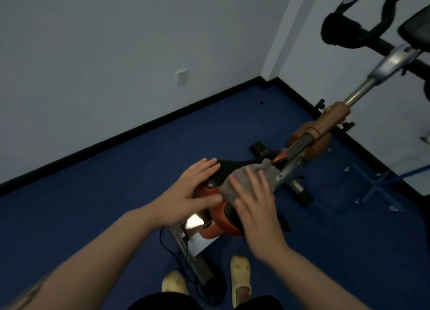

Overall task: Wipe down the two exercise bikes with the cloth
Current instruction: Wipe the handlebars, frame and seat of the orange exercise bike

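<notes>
Step in hand, as judged: wiping the saddle (221, 170) of the orange bike (309, 137), centre frame. Left hand (193, 188) lies flat on the saddle, grip open, steadying it. Right hand (253, 205), fingers spread and straight, presses the grey cloth (244, 179) onto the saddle. Advice: keep the palm flat, overlap strokes, cover nose and edges. A second bike is not discernible.

Both your forearms reach forward; your left hand (189, 194) lies flat with fingers spread, your right hand (258, 213) likewise, fingers straight.
</notes>
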`<state>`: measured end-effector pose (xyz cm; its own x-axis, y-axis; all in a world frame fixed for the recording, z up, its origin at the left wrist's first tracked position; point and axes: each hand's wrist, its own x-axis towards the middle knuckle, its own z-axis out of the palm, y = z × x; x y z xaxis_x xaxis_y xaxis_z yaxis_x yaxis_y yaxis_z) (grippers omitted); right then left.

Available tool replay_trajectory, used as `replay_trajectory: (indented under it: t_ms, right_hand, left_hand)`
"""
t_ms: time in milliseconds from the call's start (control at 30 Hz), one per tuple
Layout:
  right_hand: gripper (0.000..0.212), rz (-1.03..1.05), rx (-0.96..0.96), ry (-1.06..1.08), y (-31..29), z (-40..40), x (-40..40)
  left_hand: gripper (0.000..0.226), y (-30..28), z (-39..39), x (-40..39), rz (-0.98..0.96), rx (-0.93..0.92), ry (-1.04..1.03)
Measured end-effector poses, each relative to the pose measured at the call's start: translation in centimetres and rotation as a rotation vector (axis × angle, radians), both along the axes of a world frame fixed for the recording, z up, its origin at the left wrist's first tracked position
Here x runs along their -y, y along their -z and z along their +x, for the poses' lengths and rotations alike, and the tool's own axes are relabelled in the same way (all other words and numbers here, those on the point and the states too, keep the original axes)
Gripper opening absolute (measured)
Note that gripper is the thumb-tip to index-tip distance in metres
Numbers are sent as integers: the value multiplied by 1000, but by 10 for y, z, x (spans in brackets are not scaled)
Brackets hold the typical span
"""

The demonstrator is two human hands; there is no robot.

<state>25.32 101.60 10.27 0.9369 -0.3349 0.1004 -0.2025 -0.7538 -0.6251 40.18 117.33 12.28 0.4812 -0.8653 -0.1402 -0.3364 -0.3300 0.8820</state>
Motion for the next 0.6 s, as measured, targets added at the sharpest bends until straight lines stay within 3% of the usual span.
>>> replay_trajectory:
  t_ms: [67, 133, 233, 333, 400, 533, 600]
  right_hand:
    - [44, -32, -14, -70, 2, -10, 1]
    - [48, 52, -45, -16, -5, -1, 14]
    - [65, 270, -26, 249, -14, 13, -2]
    - [57, 10, -107, 332, -6, -1, -55]
    - [52, -19, -106, 319, -1, -10, -62]
    - [41, 419, -74, 589, -17, 14, -35]
    - [30, 391, -37, 656, -16, 18, -47]
  left_hand:
    - [52, -1, 3, 7, -24, 41, -94]
    - [39, 1, 1, 21, -32, 139, -174]
    - [38, 9, -9, 44, -18, 189, -290]
    - [38, 19, -18, 54, -32, 327, -412]
    - [36, 21, -20, 54, -73, 382, -446]
    - [37, 24, -19, 52, -97, 415, -433]
    - [42, 23, -19, 52, -94, 400, -416]
